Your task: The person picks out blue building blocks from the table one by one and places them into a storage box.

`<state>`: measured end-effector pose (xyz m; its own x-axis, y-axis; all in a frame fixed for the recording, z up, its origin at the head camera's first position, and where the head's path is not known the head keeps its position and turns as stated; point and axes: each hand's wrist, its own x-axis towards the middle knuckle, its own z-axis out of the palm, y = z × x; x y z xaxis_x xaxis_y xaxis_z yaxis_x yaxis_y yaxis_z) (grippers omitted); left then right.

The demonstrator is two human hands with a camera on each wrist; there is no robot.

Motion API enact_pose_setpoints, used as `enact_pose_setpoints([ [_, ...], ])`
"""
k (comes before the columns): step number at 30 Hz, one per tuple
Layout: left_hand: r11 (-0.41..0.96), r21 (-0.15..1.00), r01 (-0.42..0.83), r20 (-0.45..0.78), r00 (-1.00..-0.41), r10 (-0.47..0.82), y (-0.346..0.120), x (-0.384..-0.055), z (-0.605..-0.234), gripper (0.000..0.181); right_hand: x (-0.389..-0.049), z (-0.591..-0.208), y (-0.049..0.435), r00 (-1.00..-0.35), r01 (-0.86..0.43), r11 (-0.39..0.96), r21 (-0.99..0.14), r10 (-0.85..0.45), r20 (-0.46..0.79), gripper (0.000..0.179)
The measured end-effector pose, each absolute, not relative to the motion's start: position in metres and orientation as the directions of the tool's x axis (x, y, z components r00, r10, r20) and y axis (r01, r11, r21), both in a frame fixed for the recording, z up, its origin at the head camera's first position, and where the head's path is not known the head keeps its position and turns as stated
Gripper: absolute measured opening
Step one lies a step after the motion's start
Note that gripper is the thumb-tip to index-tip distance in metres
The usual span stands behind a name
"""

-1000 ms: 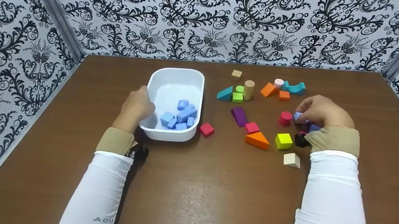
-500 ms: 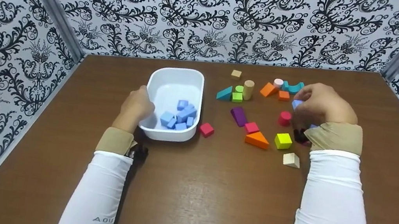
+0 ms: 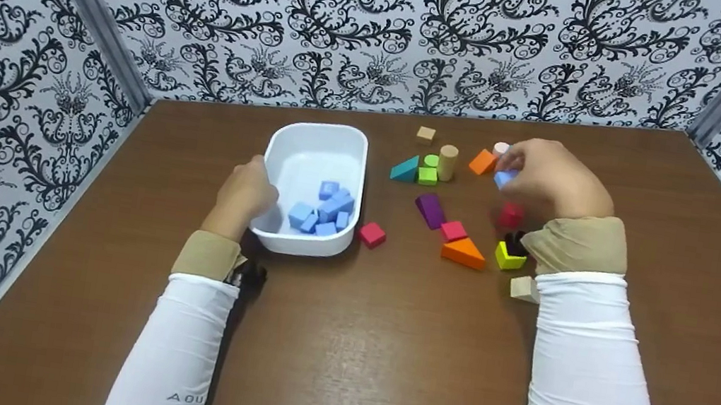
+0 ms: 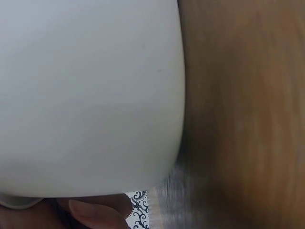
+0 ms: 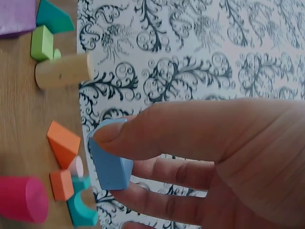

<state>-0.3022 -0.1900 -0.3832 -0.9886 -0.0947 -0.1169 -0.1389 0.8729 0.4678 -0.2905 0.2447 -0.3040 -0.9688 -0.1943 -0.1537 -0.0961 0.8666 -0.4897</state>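
My left hand [image 3: 248, 191] grips the left rim of a white plastic tub [image 3: 312, 145], which stands on the table and holds several light blue blocks [image 3: 335, 206]. The left wrist view is mostly the tub's outer wall [image 4: 95, 90], with fingers [image 4: 95, 213] at its edge. My right hand [image 3: 560, 180] pinches a light blue block [image 5: 112, 164] between thumb and fingers, raised over the table among the coloured blocks. In the head view this hand covers part of the block, and hand and cuff hide some pieces behind them.
Between tub and right hand lie a red cube [image 3: 372, 235], a purple wedge [image 3: 431, 211], an orange triangle [image 3: 464, 252] and a yellow cube [image 3: 509, 257]. A red cylinder [image 3: 510, 215] sits below the right hand. Farther back stand a wooden cylinder [image 3: 447, 163] and a teal triangle [image 3: 405, 168].
My right hand has lifted the light blue block off the table and carried it left. The left hand and the tub have stayed in place.
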Motion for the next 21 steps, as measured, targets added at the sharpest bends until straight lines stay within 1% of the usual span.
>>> enact_pose_setpoints([
  [6,0.870,0.471,-0.144,-0.125,-0.988,-0.095,-0.190,-0.302,-0.383,0.063,-0.289,-0.299,0.222,-0.959,-0.199,0.868,-0.454,-0.269,-0.093,0.044],
  [13,0.872,0.470,-0.140,-0.115,-0.989,-0.097,-0.190,-0.302,-0.385,0.063,-0.284,-0.297,0.192,-0.929,-0.329,0.856,-0.400,-0.368,-0.023,0.032],
  [14,0.871,0.471,-0.142,-0.116,-0.988,-0.099,-0.190,-0.302,-0.385,0.063,-0.283,-0.297,0.188,-0.926,-0.342,0.854,-0.392,-0.378,-0.017,0.032],
  [21,0.868,0.477,-0.139,-0.119,-0.989,-0.093,-0.191,-0.303,-0.385,0.064,-0.270,-0.299,0.163,-0.920,-0.367,0.854,-0.369,-0.392,0.009,0.034],
])
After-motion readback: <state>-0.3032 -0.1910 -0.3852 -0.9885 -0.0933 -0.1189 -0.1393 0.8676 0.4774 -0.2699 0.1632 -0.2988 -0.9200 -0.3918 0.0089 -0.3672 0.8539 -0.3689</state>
